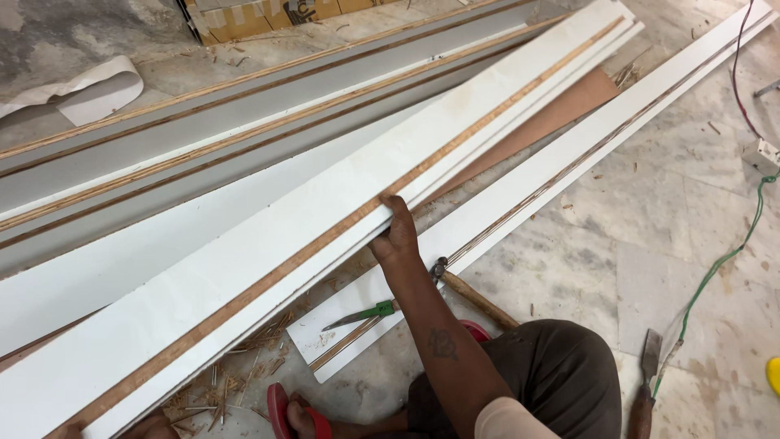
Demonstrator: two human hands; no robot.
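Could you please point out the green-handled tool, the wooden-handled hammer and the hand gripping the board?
Green-handled tool (375, 310), head view, on its green handle.
Wooden-handled hammer (479, 300), head view, mid-handle.
Right hand (396, 234), head view, back of hand.

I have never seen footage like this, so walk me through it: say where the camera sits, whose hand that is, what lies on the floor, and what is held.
There is one picture, taken by a camera on a person's head, looking down at their own work. No machine is involved, only bare hands. The person sits on a marble floor. Their right hand has its grip on the edge of a long white laminated board with a brown strip along it. The left hand barely shows at the bottom edge, under that board's near end; what it does cannot be told. Beside the arm lie a narrower white strip, a hammer and a green-handled tool. A chisel lies to the right, near a green cable.
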